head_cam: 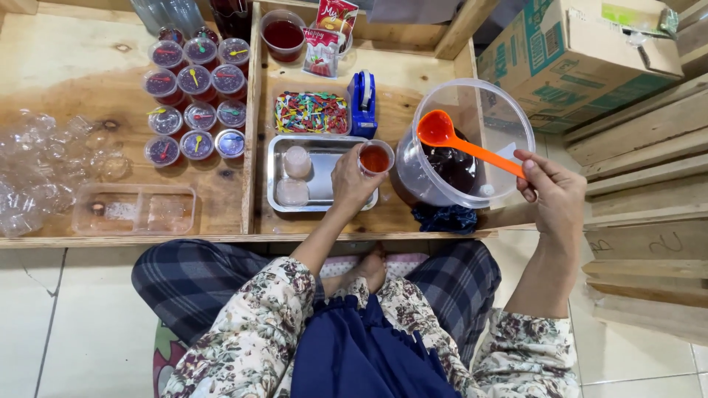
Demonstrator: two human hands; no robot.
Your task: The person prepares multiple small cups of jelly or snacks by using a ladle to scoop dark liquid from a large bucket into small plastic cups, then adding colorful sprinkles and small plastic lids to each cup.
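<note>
My left hand (352, 180) holds a small clear plastic cup (376, 157) filled with red liquid, over the right end of a metal tray (322, 190). My right hand (553, 193) grips the handle of an orange ladle (461, 143), whose bowl hangs above a large clear tub (509, 118) with dark liquid at its bottom. Two small empty cups (296, 161) stand on the left part of the tray.
Several sealed cups (198, 81) with small coloured spoons stand in rows at the left. A box of coloured spoons (312, 113), a blue tape dispenser (362, 102), a bowl of red liquid (283, 34), clear lids (44, 158), a clear tray (134, 209) and a cardboard box (582, 51) surround them.
</note>
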